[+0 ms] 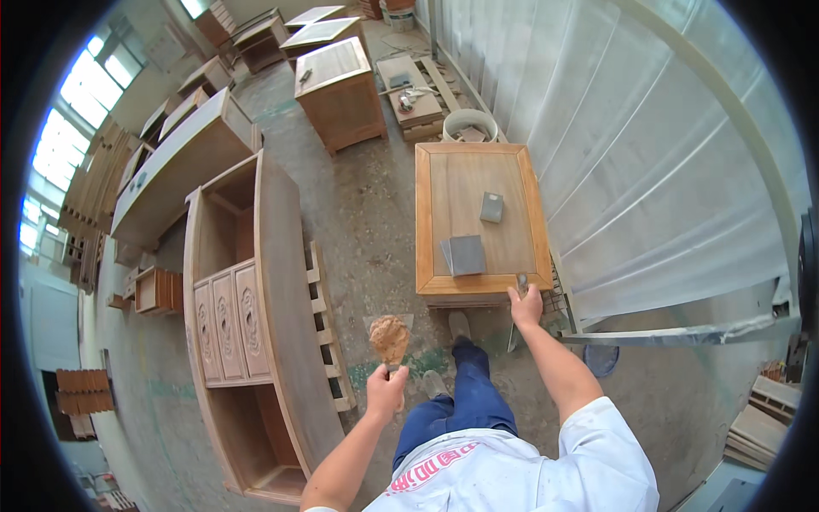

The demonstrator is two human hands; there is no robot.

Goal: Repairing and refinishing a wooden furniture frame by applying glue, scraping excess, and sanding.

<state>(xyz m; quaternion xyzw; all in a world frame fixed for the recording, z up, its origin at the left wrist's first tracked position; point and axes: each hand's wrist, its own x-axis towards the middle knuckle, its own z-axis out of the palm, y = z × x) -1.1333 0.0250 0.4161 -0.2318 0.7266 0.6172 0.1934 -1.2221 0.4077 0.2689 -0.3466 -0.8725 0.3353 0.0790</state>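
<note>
My left hand (386, 393) is closed around the handle of a putty knife (390, 369). A thick lump of brown putty (390, 338) covers most of its wide blade. My right hand (526, 306) grips a slim scraper (512, 339) by the near right corner of a wooden cabinet (428, 222); part of the tool is hidden by the fingers. On the cabinet's top lie a grey sanding block (491, 207) and, nearer to me, grey abrasive sheets (467, 255).
A long carved cabinet (290, 316) on a pallet (331, 350) stands to my left. Plastic sheeting (631, 154) on a metal frame closes off the right. Behind the worked cabinet are a white bucket (470, 125) and stacked boards (418, 98). Another cabinet (341, 107) stands farther back.
</note>
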